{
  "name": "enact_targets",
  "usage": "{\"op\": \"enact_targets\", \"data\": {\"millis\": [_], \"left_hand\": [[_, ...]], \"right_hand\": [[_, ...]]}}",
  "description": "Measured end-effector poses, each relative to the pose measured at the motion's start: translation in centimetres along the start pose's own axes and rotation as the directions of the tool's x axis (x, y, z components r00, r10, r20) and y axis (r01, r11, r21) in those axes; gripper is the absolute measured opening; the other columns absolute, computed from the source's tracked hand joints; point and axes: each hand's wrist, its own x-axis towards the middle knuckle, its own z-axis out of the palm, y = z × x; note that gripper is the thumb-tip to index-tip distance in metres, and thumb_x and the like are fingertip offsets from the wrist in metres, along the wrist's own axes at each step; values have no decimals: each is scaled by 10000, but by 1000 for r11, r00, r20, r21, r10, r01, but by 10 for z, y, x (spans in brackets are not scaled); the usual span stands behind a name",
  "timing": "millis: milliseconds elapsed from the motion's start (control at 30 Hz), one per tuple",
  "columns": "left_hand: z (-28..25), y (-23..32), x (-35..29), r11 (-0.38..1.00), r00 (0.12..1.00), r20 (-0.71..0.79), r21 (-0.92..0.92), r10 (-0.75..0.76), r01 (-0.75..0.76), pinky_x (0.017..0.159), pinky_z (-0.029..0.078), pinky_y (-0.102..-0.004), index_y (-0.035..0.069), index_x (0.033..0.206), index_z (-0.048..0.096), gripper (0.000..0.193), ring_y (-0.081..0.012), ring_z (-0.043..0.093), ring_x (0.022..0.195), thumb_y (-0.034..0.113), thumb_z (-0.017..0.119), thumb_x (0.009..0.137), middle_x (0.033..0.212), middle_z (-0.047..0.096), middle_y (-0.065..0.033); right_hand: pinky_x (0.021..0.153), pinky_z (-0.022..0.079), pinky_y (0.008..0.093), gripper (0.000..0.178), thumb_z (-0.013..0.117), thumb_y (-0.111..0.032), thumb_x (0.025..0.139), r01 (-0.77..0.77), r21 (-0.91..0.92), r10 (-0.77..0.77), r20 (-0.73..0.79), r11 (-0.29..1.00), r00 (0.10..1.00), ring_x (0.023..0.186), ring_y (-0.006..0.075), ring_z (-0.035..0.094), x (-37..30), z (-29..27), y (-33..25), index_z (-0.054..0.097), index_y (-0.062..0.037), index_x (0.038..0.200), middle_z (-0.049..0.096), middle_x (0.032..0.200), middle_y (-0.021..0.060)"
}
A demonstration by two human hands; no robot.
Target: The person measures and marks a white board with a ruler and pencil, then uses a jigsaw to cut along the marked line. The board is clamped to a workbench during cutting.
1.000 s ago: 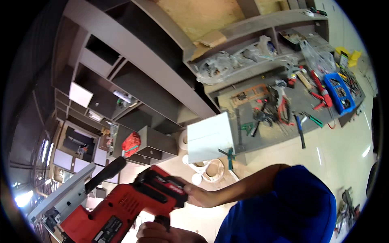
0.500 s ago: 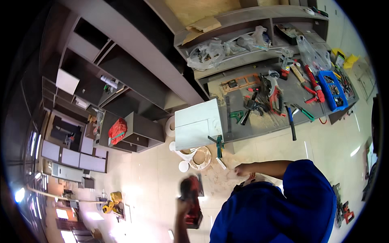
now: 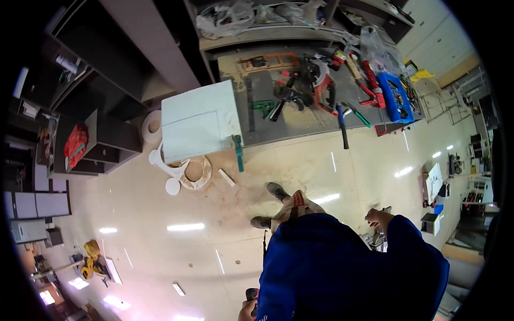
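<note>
My left hand [image 3: 247, 311] is low at the bottom edge, wrapped round a red and black cordless power tool [image 3: 252, 293]. My body and the frame edge hide most of that tool. Out to my right side, my right hand [image 3: 379, 218] hangs over the floor with its fingers loosely curled and nothing visible in them. A white board [image 3: 199, 125] with pencilled lines lies at the left end of the workbench [image 3: 289, 131]. A green clamp [image 3: 238, 152] grips its front corner.
Hand tools lie on the bench, among them a blue-handled hammer [image 3: 341, 125] overhanging the edge, a red caulking gun [image 3: 373, 85] and a blue bin [image 3: 395, 98]. White ring-shaped offcuts [image 3: 196, 174] rest on the dusty floor. A yellow machine [image 3: 93, 260] stands far left.
The view has swung, and the bench now sits further left and higher. My left hand has lowered the power tool to my side. My right arm has moved from in front out to the right.
</note>
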Motion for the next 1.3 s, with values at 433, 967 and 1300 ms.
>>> {"op": "enact_targets", "data": {"millis": [433,967,1300], "left_hand": [[-6,225,103,824,795,-238,43,558,-565,727,544,-441,-4,935,722,598,-381,729,866,580,728,811,829,722,-223],[-73,521,-164,530,505,-181,143,844,-836,578,530,-327,-27,948,634,211,-151,638,596,105,673,788,662,643,-97],[-54,563,-144,586,596,-148,-109,789,-803,607,525,-324,-51,979,615,233,-182,642,666,72,628,781,714,655,-106]], "right_hand": [[764,554,320,260,587,-179,1003,839,308,-887,41,449,460,913,177,697,-156,-18,-437,574,-13,1203,687,1076,90],[909,539,369,321,647,-156,961,848,331,-911,172,413,376,1060,260,679,-101,-49,-529,599,-18,1247,702,1110,143],[908,531,333,181,596,-111,967,700,545,-865,104,462,491,1014,186,675,-118,-81,-556,616,31,1077,704,1067,134]]}}
